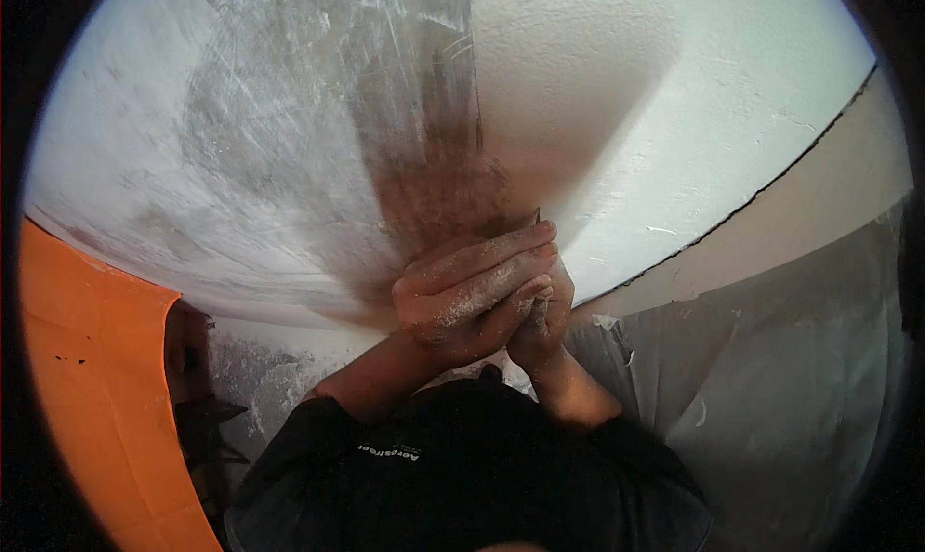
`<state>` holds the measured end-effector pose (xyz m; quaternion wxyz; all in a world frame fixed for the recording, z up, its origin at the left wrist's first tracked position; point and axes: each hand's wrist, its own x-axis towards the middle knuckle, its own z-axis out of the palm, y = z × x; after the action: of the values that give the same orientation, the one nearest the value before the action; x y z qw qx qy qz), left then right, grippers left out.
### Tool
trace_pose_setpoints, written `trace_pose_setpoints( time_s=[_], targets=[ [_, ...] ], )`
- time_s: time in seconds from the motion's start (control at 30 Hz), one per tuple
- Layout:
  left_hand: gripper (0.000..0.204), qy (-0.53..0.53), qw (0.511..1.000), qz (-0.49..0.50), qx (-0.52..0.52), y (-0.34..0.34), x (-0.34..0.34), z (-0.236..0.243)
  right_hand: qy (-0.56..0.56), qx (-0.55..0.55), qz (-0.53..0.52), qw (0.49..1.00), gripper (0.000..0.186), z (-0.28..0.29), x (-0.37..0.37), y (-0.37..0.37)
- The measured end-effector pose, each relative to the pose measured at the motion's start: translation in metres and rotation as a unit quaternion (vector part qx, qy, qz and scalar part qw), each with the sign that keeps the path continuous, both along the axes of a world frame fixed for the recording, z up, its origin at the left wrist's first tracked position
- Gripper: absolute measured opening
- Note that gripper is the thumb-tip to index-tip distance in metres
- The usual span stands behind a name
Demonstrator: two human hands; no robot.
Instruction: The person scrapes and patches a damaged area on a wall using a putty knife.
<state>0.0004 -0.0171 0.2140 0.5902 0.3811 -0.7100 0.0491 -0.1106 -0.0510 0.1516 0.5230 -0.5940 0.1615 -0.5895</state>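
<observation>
My left hand (467,292) is closed, its dusty fingers pressed together and pointing right. It lies over my right hand (554,311), which is closed too and mostly hidden behind it. A small dark pointed tip (538,216) sticks up just past the fingertips. The rest of that thing is covered by my hands, so I cannot make out its kind. Both hands are up close to a wall surface, grey and scuffed on the left (279,99) and white and textured on the right (694,147). A vertical seam divides the two parts, and shadows fall across them.
An orange sheet (96,388) hangs at the left, with dark objects (207,417) beside it. At the right, a grey sheet (790,359) lies below a beige strip (771,239). Light dust marks a grey surface (275,364) near my left forearm.
</observation>
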Motion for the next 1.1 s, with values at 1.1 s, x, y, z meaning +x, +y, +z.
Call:
trace_pose_setpoints(
  time_s=[1.1],
  targets=[
    [0.025, 0.034, 0.995, 0.001, 0.098, 0.012, -0.008, -0.027, -0.032, 0.068, 0.020, 0.997, 0.073, -0.037, 0.004, 0.007]
  ],
)
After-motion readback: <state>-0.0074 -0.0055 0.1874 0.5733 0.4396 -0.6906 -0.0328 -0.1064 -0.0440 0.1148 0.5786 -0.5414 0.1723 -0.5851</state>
